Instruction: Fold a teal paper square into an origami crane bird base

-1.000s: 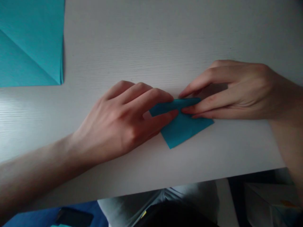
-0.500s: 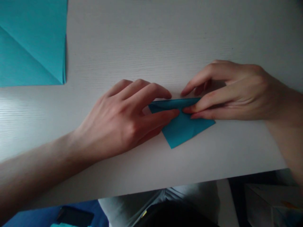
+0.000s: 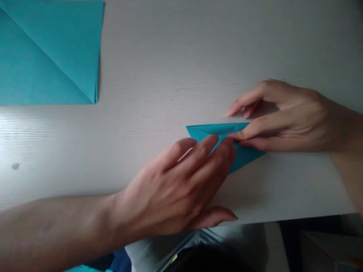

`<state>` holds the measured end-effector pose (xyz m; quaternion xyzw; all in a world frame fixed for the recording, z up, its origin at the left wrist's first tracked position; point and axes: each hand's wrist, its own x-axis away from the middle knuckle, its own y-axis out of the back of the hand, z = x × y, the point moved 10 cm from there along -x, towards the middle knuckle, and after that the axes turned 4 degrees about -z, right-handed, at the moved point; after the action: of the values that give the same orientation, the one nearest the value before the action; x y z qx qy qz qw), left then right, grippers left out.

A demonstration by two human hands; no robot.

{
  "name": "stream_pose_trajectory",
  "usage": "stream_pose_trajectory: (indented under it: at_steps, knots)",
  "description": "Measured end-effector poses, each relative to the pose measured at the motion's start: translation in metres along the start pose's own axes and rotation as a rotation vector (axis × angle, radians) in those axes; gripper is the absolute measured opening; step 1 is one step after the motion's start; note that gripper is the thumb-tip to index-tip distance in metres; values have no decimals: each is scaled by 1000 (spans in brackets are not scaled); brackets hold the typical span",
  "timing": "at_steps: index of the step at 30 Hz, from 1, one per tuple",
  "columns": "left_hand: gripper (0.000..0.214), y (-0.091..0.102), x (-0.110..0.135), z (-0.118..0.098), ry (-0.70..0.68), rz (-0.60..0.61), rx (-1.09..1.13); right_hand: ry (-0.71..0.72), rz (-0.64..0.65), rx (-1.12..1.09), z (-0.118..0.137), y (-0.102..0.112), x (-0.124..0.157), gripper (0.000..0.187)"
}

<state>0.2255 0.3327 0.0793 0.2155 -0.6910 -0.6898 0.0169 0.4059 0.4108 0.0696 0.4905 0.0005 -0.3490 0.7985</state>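
A small folded piece of teal paper [image 3: 216, 131] lies on the white table [image 3: 170, 68] near its front edge. My left hand [image 3: 184, 185] rests over the paper's lower half, fingers stretched flat and pressing it down, thumb at the table edge. My right hand [image 3: 280, 117] comes in from the right; its thumb and fingers press the paper's right end flat, index finger arched just above the fold. The paper's lower corner is hidden under my left fingers.
A large teal sheet [image 3: 48, 53] with a diagonal crease lies at the back left of the table. The table's front edge runs just below my hands; my lap in grey clothing [image 3: 227, 245] shows beneath it.
My left hand has slid from the paper's left end down and right, now covering its lower part with flat fingers. The paper's top flap lies flatter. The view has shifted a little left.
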Motion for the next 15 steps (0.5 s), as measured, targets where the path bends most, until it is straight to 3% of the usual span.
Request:
stream_pose_trajectory:
  at_steps: [4, 10, 15]
  knots:
    - [94, -5, 1, -1, 57, 14, -31, 11, 22, -21, 1, 0, 1, 17]
    - [87, -5, 3, -4, 93, 42, -40, -44, 2, 4, 3, 0, -1, 15]
    - [95, -5, 6, -4, 83, 49, -55, -45, 0, 14, 5, -1, -4, 15]
